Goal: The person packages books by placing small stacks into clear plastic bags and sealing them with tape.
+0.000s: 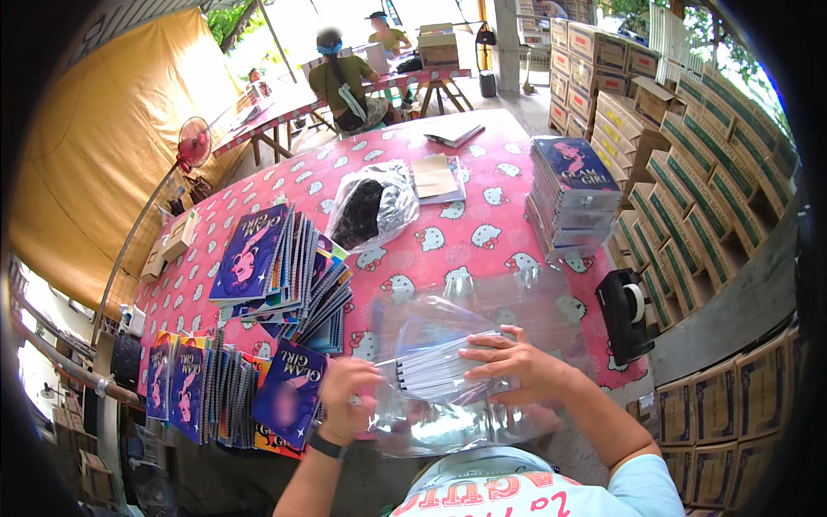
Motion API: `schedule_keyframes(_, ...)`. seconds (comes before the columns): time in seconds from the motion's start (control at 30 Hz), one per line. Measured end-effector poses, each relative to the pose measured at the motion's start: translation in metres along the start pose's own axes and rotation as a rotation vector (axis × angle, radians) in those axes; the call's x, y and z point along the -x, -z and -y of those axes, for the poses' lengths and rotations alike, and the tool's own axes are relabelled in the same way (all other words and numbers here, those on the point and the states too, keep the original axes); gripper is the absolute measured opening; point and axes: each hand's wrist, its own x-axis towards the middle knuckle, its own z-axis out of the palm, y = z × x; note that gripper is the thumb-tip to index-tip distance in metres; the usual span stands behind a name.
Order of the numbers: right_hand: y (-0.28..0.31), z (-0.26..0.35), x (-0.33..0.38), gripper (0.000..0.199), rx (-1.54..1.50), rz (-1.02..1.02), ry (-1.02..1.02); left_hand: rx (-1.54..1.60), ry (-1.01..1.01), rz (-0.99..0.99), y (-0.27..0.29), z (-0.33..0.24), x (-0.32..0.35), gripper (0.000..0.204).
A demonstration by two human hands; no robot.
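A small stack of white-paged, spiral-bound notebooks [439,369] lies at the table's near edge, partly covered by clear plastic film. My right hand [508,366] rests across its right side with fingers spread, gripping nothing. To its left, my left hand [351,389] hovers with its fingers apart and nothing in them. Right beside that hand leans a purple-covered notebook [280,379], at the end of a row of upright notebooks [215,392]. Flat clear plastic sleeves [551,314] spread under and around the stack.
Behind the row, a fanned notebook pile [267,258] sits on the pink table [431,237]. Farther back is a plastic bag [375,207] with black contents. At right stand wrapped notebooks [573,202] and a black tape dispenser [624,317]. Cartons [689,189] line the right; two people sit beyond.
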Motion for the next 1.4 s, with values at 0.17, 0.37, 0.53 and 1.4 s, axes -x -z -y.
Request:
schedule_keyframes(0.17, 0.008, -0.001, -0.006, 0.068, 0.072, 0.158, -0.023, -0.12, 0.029, 0.48, -0.028, -0.004, 0.035, 0.076)
schedule_keyframes(0.37, 0.01, 0.008, -0.015, 0.076, 0.135, 0.203, -0.005, -0.045, 0.051, 0.622, -0.021, 0.004, 0.013, 0.08)
schedule_keyframes(0.53, 0.014, 0.014, -0.021, 0.08, 0.196, 0.331, -0.031, -0.105, -0.034, 0.694, -0.033, 0.004, 0.0, 0.081)
schedule_keyframes(1.4, 0.021, -0.169, 0.283, 0.032, 0.424, -0.887, -1.376, -0.244, -0.086, 0.813, -0.042, -0.009, -0.024, 0.086)
